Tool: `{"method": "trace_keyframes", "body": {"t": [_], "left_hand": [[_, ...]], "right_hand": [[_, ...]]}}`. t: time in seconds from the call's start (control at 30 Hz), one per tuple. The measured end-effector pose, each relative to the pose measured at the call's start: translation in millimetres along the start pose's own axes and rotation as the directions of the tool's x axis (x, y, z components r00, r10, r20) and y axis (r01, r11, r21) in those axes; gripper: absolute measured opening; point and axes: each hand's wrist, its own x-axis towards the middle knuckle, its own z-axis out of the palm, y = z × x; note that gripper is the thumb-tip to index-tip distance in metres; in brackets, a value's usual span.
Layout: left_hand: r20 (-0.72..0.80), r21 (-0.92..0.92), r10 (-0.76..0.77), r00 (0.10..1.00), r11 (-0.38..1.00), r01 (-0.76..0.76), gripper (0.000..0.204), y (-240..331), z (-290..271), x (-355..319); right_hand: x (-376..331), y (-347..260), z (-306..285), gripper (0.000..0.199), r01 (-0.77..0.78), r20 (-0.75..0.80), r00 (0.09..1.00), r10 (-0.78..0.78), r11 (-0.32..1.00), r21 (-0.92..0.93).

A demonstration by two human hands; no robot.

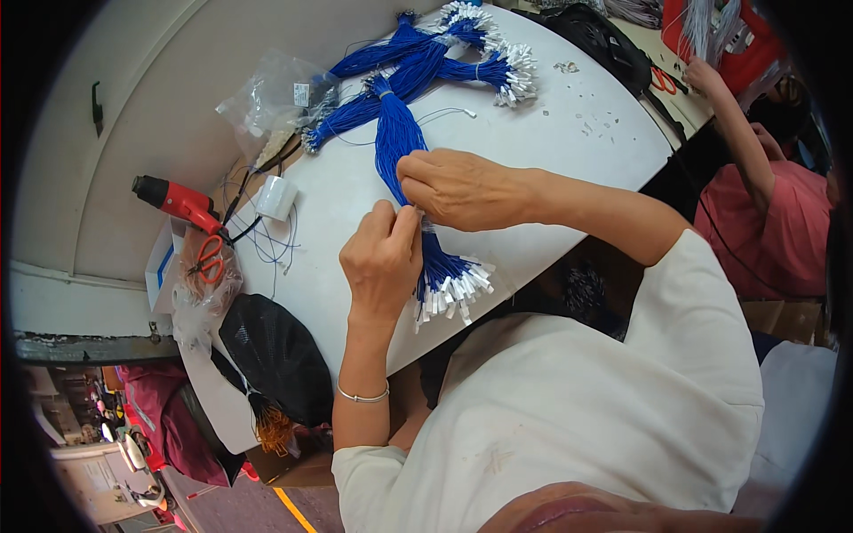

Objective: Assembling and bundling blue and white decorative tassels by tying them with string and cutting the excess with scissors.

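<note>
A long bundle of blue wires [397,133] with white connectors [455,291] at its near end lies on the white table in front of me. My left hand [382,262] is closed beside the bundle, thumb and fingers pinched together. Across the wires from the right comes my right hand [462,188], its fingers curled in a pinch just above the left. The two hands nearly meet over a narrow point of the bundle, where a pale band shows in part. Whatever thin thing the fingertips pinch is hidden.
More blue wire bundles [418,75] lie at the back beside a clear plastic bag [275,98]. On the left are a red heat gun [182,202], a white roll [276,197], orange scissors [209,258] and a black mesh bag [275,346]. At right, another person's hand [705,78] handles grey wires.
</note>
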Motion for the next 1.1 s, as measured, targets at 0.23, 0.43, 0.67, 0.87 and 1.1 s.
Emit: {"method": "trace_keyframes", "body": {"t": [0.23,0.43,0.67,0.87,1.1], "left_hand": [[0.231,-0.261,-0.155,0.961,0.941,0.215,0.007,8,1,-32],[0.209,-0.579,-0.480,0.852,0.642,0.503,0.015,14,9,-32],[0.409,-0.694,-0.542,0.734,0.338,0.636,0.023,23,0,-18],[0.639,-0.714,-0.598,0.483,-0.228,0.662,0.025,-9,7,-3],[0.712,-0.695,-0.490,0.504,-0.388,0.605,0.033,-29,27,52]], "right_hand": [[-18,-8,23,0.012,0.052,0.077,0.996,-0.036,0.973,-0.223],[-14,-26,42,0.017,-0.443,0.017,0.616,0.787,0.329,0.834],[11,-16,33,0.020,-0.128,0.451,0.450,0.771,-0.443,0.887],[10,15,-37,0.016,-0.123,0.212,0.633,0.745,-0.173,0.977],[34,71,-139,0.014,-0.414,0.462,0.779,0.424,-0.206,0.887]]}}
